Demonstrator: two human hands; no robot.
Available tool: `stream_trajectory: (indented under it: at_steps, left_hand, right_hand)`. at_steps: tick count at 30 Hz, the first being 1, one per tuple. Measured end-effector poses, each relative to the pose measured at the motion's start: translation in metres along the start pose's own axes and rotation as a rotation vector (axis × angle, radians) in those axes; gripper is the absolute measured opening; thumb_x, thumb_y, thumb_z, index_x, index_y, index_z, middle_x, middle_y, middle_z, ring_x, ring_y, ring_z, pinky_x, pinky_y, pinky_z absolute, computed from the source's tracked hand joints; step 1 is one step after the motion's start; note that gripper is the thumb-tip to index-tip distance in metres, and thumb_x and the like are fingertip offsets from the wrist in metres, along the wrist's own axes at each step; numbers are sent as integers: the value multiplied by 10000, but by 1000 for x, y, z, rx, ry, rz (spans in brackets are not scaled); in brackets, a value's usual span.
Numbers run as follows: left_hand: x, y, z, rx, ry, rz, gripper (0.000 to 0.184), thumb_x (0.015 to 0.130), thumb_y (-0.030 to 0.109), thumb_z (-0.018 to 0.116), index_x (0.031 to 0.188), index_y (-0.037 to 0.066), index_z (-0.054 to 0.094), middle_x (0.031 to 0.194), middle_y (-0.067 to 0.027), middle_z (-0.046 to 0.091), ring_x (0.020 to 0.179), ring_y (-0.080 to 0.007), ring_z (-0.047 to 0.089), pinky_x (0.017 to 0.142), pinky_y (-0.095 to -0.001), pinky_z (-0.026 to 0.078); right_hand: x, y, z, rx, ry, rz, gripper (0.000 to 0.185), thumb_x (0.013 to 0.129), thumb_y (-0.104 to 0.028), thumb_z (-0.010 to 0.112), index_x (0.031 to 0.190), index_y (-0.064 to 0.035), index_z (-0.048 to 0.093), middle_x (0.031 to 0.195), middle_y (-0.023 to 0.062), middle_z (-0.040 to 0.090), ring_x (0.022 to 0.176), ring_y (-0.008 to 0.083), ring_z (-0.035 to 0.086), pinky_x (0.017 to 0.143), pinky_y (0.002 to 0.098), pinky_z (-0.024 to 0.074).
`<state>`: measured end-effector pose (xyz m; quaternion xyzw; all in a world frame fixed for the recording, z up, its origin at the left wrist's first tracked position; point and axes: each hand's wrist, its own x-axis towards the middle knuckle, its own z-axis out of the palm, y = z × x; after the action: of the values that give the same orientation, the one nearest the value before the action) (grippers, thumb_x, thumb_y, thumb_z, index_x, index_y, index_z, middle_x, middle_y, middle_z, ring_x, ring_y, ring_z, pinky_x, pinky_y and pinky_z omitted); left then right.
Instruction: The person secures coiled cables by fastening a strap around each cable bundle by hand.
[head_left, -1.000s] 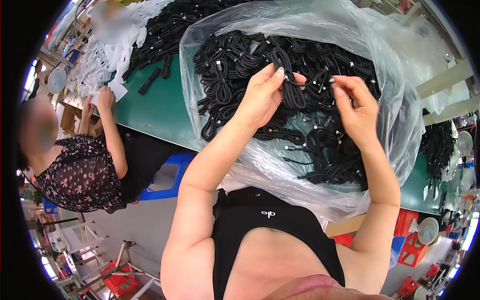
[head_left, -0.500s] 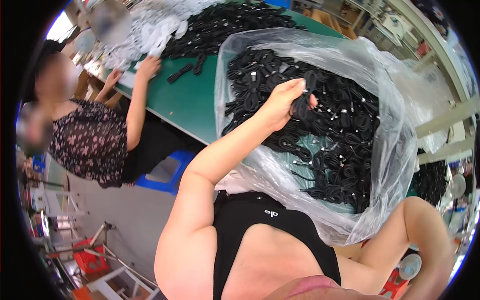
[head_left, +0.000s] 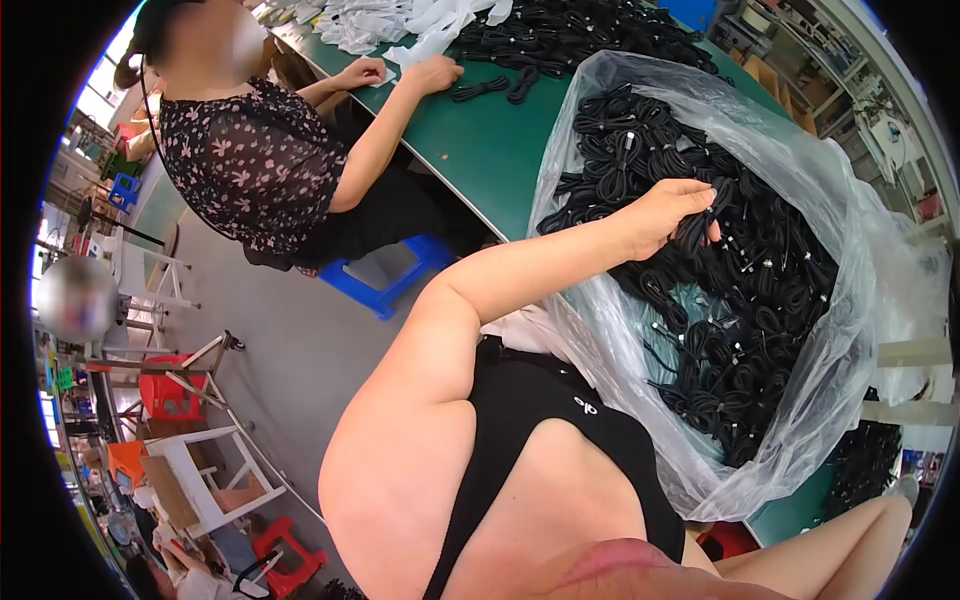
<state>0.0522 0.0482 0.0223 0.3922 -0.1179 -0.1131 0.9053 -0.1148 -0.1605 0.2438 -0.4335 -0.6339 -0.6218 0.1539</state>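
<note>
Left fingers (head_left: 688, 187): grasping one coiled black cable (head_left: 697, 229) (above similar coils (head_left: 757, 352))
Right fingers: out of view; cannot tell state
Clear bag (head_left: 858, 300): open, on green table (head_left: 465, 165)

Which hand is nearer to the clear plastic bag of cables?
Left. The left hand holds a black cable bundle over the open plastic bag; the right hand is out of view, the bent right arm outside the bag, lower right.
</note>
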Motion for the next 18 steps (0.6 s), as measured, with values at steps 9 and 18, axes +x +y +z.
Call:
stream_trajectory:
  at_steps: [9, 18]
  left_hand:
    - [2, -24, -10, -44, 17, -54, 254, 924, 224, 469, 1019, -1, 538, 783, -109, 630, 673, -157, 609, 620, -265, 505]
    - [20, 11, 17, -176, -27, 146, 313, 922, 260, 473, 1137, 33, 479, 875, -183, 617, 707, -224, 614, 618, -319, 518]
  right_hand:
    - [-2, 7, -13, -38, 15, 73, 247, 826, -114, 517, 1055, -27, 551, 1047, 118, 583, 952, 263, 553, 817, 351, 441]
    - [-88, -11, 47, 66, -417, 1084, 223, 806, -48, 528, 1023, -7, 562, 1025, 129, 596, 930, 273, 563, 803, 355, 451]
